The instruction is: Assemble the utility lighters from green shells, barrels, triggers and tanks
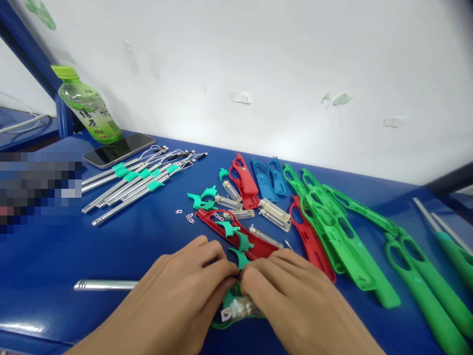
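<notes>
My left hand (185, 288) and my right hand (291, 291) meet at the bottom middle, fingertips together over a green plastic housing (221, 324). A clear cylindrical part (242, 308) with a small white tab (225, 314) at its end lies in that housing, partly under my right hand. Both hands have their fingers curled and pinched; what the tips grip is hidden. Just beyond them are teal clips (244, 241) and a red housing (254, 241). A metal tube (105, 285) extends leftward from behind my left hand.
Silver tubes (125, 197) with teal tape and wires, a phone (118, 149) and a green bottle (88, 108) lie or stand at left. Clear parts (275, 214), blue housings (264, 180) and green housings (343, 241) spread from centre to right. A white wall (277, 74) rises behind.
</notes>
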Demonstrator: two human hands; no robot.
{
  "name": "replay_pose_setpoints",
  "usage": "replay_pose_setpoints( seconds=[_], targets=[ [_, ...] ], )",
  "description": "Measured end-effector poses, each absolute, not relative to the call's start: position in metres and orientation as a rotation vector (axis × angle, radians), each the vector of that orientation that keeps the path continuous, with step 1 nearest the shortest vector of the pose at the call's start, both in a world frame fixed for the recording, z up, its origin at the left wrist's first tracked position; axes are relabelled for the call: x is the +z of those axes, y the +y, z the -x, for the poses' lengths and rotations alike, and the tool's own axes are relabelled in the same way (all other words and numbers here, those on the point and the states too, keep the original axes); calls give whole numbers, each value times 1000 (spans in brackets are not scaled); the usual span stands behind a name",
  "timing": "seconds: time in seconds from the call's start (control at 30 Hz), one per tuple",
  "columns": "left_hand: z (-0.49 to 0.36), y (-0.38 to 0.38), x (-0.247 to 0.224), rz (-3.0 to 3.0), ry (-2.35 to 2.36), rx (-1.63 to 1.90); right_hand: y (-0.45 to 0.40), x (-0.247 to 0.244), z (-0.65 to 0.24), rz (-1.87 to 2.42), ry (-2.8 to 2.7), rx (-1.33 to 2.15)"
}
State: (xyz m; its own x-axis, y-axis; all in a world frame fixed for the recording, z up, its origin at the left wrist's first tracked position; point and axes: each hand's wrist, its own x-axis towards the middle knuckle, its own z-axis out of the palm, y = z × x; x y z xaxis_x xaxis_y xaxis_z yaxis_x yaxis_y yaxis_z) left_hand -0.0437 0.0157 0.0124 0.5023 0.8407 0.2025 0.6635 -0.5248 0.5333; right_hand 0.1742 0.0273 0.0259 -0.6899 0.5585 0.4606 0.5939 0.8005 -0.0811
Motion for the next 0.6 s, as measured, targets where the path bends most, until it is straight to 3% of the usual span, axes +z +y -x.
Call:
replay_pose_setpoints(
  seconds=[0.6],
  targets=[
    [39, 16, 12, -2397, 1262, 677, 24, 38, -193, 1125, -2354, -128]
  ],
)
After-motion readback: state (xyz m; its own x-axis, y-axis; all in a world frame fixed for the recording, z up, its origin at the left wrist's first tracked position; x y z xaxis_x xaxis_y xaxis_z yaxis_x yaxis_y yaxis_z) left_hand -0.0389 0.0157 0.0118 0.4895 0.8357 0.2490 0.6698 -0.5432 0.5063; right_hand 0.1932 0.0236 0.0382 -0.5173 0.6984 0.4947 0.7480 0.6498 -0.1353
